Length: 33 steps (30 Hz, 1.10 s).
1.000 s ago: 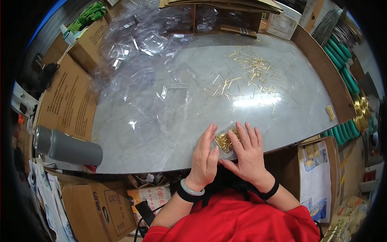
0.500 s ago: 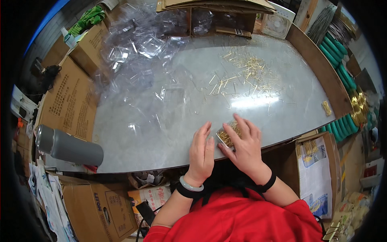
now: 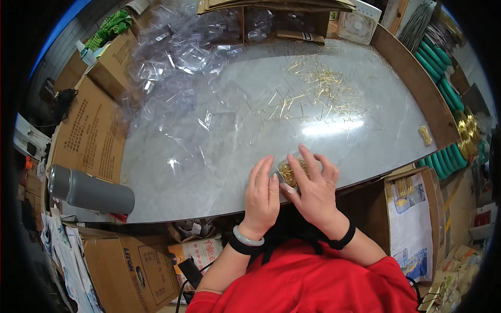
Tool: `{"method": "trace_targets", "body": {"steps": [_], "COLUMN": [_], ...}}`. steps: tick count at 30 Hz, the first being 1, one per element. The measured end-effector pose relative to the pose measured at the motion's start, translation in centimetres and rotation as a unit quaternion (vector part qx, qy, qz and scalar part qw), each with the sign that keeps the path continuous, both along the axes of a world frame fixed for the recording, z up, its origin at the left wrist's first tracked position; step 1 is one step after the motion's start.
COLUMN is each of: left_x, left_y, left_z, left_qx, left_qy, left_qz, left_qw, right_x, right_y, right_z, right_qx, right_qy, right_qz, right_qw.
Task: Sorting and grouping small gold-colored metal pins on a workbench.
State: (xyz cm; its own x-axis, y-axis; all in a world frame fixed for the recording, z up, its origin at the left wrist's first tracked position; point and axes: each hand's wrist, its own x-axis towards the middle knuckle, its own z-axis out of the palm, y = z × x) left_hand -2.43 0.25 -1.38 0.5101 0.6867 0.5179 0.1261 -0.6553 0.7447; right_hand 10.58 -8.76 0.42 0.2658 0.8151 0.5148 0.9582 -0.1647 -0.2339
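Grey tabletop (image 3: 209, 198) | gold wire pieces (image 3: 286, 172), bunched (glinting) | right fingers (image 3: 299, 169) alongside

The left forearm (image 3: 227, 268) rises from the lower edge, left of centre; the left hand (image 3: 262, 193), just below the frame's middle, stands edge-on, fingers nearly straight and close together, thumb upright. Beside it the right hand (image 3: 314, 188) arches palm down, fingers parted, thumb pointing left, the right forearm (image 3: 365, 250) slanting from lower right

Grey bottle (image 3: 99, 193) near cardboard box (image 3: 93, 130); white fan (image 3: 358, 27); green cloth (image 3: 109, 28)
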Motion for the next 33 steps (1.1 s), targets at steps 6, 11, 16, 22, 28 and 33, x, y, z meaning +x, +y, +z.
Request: {"method": "trace_targets", "body": {"steps": [6, 11, 16, 22, 28, 33], "left_x": [0.2, 0.7, 1.7, 1.4, 0.6, -1.1], "left_y": [0.1, -0.2, -0.7, -0.6, -0.5, -0.4], "left_z": [0.1, 0.9, 0.5, 0.6, 0.6, 0.6], "left_qx": [0.058, 0.118, 0.226, 0.221, 0.212, 0.204], "left_qy": [0.033, 0.112, 0.208, 0.188, 0.176, 0.189], "left_qz": [-0.028, -0.069, -0.043, -0.053, -0.066, -0.032], "left_qw": [0.997, 0.984, 0.951, 0.956, 0.959, 0.96], "right_x": [0.6, 4.7, 9.4, 10.0, 8.8, 14.0], "right_y": [0.0, -1.6, 2.7, 15.2, 19.3, 16.0], "right_z": [0.5, 1.5, 5.2, 4.0, 1.8, 1.6], "right_qx": [-0.076, -0.029, -0.12, -0.257, -0.324, -0.36], "right_qy": [0.062, 0.284, 0.164, -0.058, -0.168, -0.105], "right_qz": [0.054, 0.203, 0.197, 0.202, 0.232, 0.112], "right_qw": [0.994, 0.937, 0.959, 0.943, 0.901, 0.92]}}
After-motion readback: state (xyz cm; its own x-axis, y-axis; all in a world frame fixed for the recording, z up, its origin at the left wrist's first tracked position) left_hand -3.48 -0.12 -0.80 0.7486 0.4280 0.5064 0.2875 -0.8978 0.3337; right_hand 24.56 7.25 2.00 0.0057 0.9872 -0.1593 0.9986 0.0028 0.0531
